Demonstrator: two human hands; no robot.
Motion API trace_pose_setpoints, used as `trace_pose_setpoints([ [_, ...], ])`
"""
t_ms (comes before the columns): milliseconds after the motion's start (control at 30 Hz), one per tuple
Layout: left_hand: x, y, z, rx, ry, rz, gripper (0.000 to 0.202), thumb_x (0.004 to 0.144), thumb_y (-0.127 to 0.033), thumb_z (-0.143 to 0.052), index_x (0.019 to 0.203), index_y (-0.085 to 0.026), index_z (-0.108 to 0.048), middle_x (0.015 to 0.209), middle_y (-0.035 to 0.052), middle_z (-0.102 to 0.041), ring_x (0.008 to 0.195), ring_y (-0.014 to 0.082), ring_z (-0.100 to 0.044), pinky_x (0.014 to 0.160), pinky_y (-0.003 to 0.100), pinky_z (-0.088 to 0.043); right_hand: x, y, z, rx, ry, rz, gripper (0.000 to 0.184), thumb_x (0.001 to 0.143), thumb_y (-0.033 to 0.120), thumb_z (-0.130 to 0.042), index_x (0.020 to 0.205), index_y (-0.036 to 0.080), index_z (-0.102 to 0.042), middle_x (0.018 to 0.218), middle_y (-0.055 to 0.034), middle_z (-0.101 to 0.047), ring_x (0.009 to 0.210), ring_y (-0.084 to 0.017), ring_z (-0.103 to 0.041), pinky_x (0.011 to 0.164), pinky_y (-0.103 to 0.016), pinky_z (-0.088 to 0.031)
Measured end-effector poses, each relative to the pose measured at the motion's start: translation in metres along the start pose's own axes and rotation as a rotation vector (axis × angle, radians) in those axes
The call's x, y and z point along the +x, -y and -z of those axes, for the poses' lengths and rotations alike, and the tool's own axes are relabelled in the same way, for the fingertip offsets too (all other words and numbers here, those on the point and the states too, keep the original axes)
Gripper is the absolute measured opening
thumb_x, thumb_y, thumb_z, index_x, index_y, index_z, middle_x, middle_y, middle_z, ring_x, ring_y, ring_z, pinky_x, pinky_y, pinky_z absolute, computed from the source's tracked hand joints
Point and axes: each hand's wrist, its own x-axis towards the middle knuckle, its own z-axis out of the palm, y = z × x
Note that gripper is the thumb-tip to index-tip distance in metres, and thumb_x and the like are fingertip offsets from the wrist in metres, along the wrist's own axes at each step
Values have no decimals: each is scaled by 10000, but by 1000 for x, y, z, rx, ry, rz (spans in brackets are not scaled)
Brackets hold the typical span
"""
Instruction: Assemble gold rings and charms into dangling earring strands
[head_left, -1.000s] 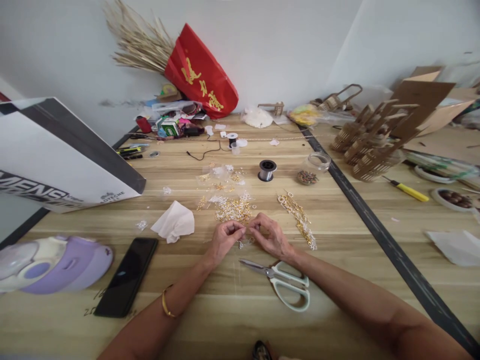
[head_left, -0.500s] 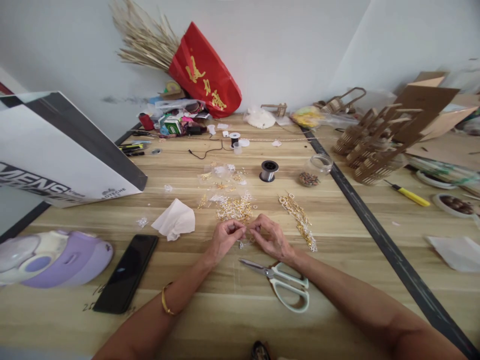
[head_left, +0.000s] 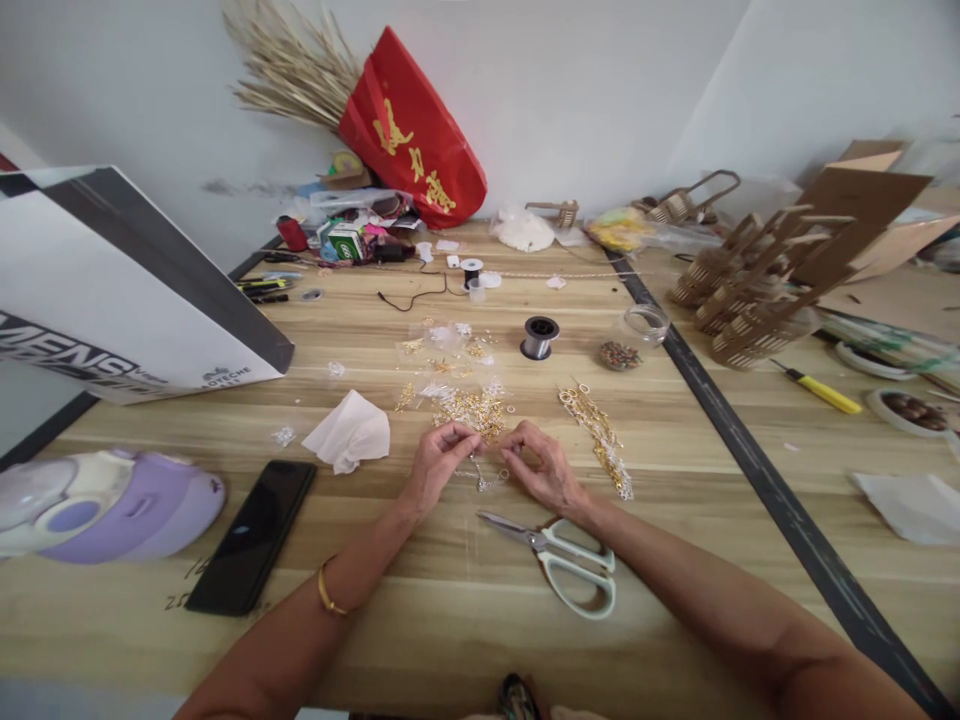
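My left hand (head_left: 435, 463) and my right hand (head_left: 540, 465) rest on the wooden table (head_left: 450, 600), fingertips pinched, a small gap between them. A thin silvery chain piece (head_left: 486, 478) hangs from the left fingertips and lies between the hands. What the right fingertips pinch is too small to make out. Just beyond the hands lies a heap of small gold findings (head_left: 469, 408). White-handled scissors (head_left: 570, 560) lie right below my right wrist.
A strip of gold pieces (head_left: 600, 438) lies to the right, a wire spool (head_left: 538, 338) and a bead jar (head_left: 634, 335) beyond. A crumpled tissue (head_left: 349, 432), black phone (head_left: 251, 535) and purple device (head_left: 112, 505) lie left. Wooden basket frames (head_left: 750, 290) stand right.
My hands have drawn slightly apart, the left one lifting a little toward the gold heap, and the chain piece now dangles from its fingertips.
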Motion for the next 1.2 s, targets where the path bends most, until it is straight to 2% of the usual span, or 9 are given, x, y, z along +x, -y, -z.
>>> trace_pose_setpoints([
  [267,6,12,9,-95,2,-29,174,714,-299,-671,746,-132,-633,738,36,-690,703,139,-614,716,262,-467,0,-2,0,3,-2,-28,63,839,174,-518,800,181,-566,697,-21,-534,654,-151,-515,596,-281,-435],
  [533,6,9,8,-103,-2,1,169,702,-293,-676,736,-132,-636,740,38,-687,710,136,-607,688,246,-459,1,0,0,0,-4,-19,69,841,173,-517,791,181,-565,705,-22,-542,655,-148,-520,593,-277,-435],
  [767,1,1,1,72,7,-40,163,703,-279,-659,650,-129,-622,631,7,-623,626,115,-552,633,222,-434,0,2,0,0,-12,9,67,850,180,-512,804,187,-559,702,-25,-544,658,-155,-514,602,-291,-432],
  [1000,-2,5,-4,151,37,-95,158,701,-269,-645,630,-133,-607,592,-1,-578,567,100,-499,545,199,-393,-1,5,1,-4,-17,56,66,862,193,-503,830,195,-560,712,-28,-547,671,-163,-513,612,-300,-435],
  [1200,-4,7,-7,215,30,-139,136,702,-250,-635,643,-129,-613,595,4,-579,562,103,-496,540,204,-388,-2,6,1,-21,2,110,63,856,163,-508,860,195,-562,746,-41,-567,707,-167,-534,629,-302,-447],
])
